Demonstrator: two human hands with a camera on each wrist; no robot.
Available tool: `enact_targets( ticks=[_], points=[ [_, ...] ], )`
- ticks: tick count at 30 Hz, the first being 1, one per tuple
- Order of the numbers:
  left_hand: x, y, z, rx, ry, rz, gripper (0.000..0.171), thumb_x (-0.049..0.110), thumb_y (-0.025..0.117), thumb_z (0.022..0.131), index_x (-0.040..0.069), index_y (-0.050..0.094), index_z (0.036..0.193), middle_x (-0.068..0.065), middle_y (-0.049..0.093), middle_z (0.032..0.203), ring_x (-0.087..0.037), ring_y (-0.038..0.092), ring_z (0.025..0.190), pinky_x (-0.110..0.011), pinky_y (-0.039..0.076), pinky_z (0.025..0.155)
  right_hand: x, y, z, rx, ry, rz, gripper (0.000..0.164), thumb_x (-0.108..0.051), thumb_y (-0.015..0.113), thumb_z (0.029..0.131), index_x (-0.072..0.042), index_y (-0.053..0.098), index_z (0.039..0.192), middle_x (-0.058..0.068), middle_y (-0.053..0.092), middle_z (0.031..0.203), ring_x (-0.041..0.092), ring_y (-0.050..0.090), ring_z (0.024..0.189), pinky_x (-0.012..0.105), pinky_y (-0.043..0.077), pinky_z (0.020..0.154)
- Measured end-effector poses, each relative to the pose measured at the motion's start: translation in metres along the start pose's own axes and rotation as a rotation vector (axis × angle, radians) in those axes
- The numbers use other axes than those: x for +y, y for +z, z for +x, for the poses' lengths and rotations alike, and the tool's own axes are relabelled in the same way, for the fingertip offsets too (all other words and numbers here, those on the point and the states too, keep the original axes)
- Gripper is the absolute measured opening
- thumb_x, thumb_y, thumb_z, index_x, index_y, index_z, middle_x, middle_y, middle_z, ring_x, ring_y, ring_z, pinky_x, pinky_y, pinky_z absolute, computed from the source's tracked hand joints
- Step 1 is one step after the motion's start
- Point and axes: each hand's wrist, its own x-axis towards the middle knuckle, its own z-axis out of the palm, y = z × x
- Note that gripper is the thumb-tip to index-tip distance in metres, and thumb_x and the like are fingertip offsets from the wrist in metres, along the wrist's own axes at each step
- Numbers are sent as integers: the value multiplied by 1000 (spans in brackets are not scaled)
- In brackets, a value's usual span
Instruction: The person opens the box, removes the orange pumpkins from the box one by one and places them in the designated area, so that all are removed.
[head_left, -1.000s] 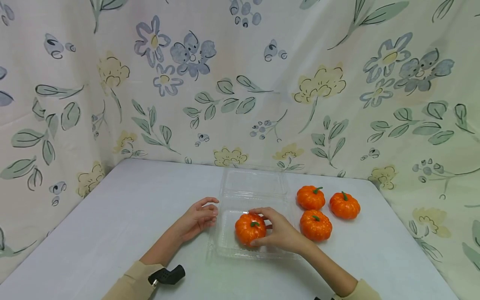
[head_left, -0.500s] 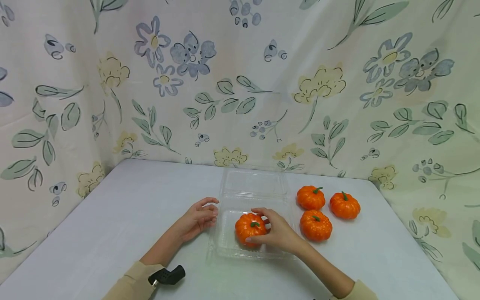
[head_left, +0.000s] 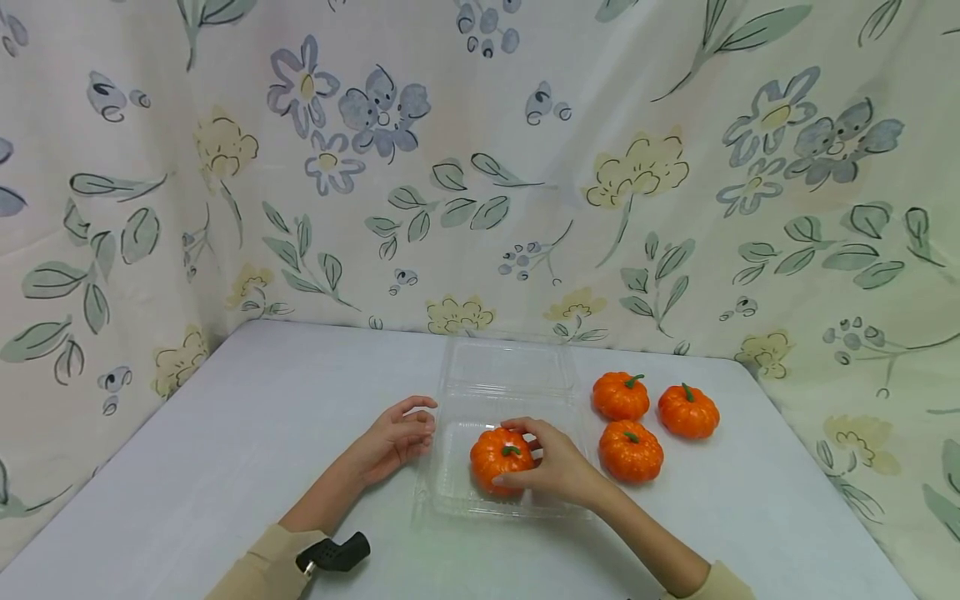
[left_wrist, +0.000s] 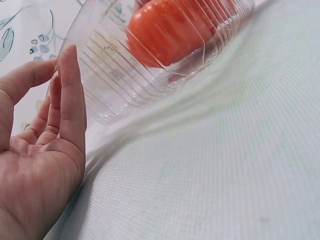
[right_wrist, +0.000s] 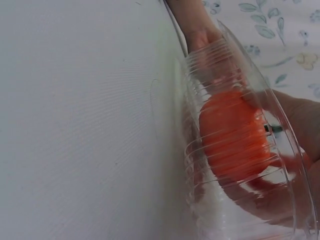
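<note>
A clear plastic clamshell container [head_left: 450, 492] lies on the table with its lid [head_left: 506, 362] folded back. Inside its base sits a small orange pumpkin [head_left: 493, 467] with a green stem, towards the middle. My right hand [head_left: 558, 467] reaches over the container's right side and holds this pumpkin between thumb and fingers. Through the ribbed wall in the right wrist view, the orange pumpkin [right_wrist: 232, 135] shows with fingers about it. At the container's left side is my left hand [head_left: 393, 442]; in the left wrist view its fairly straight fingers [left_wrist: 71, 110] are at the rim.
To the right of the container stand three more orange pumpkins: one at the back [head_left: 621, 396], one in front [head_left: 631, 452] and one farther right [head_left: 688, 411]. A white cloth covers the table [head_left: 300, 375]. Behind it hangs a flowered curtain [head_left: 480, 250].
My right thumb has slid slightly left across the front of the pumpkin. The left hand, the container and the other pumpkins look unmoved.
</note>
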Motion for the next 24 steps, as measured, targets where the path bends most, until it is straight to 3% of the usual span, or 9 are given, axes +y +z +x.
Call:
enact_targets(
  ticks=[24],
  points=[
    [-2,-1,1,-19,10,-2,28,-5,54,103,13,52,124,4,60,94,-5,66,75,-17,59,71,-9,-17,-11,53,-13,22,69,-22,90,85,-9,59,145,14,61,145,32,61,119,43,61,96]
  ],
)
